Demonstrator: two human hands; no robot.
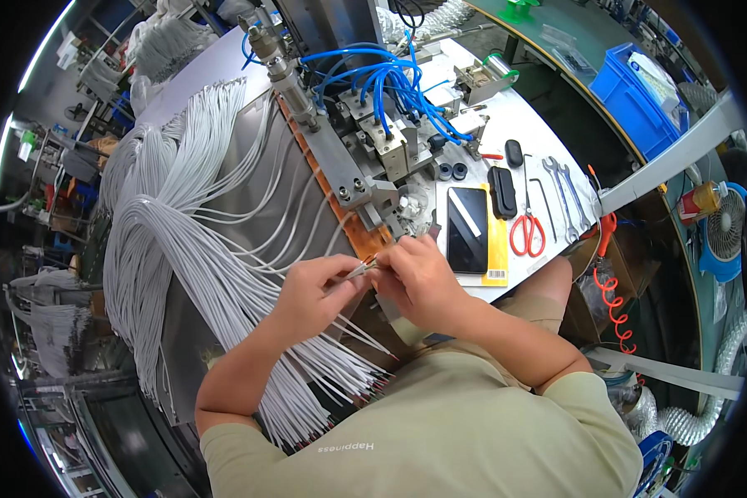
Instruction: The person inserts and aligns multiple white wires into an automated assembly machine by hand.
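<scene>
My left hand [315,295] pinches a thin pale cable near its end [360,271], just in front of the machine's near corner. Fingertips of my right hand [423,278] close on the tip of the same cable, almost touching the left fingers. A small orange-red bit shows between the hands, too small to make out. Beyond them lies an orange strip [362,236] along the foot of the metal machine [334,158]. To the left, a large bundle of white-grey cables [199,245] drapes over the table, its stripped ends hanging near my left forearm.
Blue air hoses [398,79] loop over the machine. On the white table to the right lie a black phone-like tablet [466,241], red-handled scissors [527,234], wrenches [566,199] and a black case [501,192]. A blue crate [635,104] and a fan [725,224] stand farther right.
</scene>
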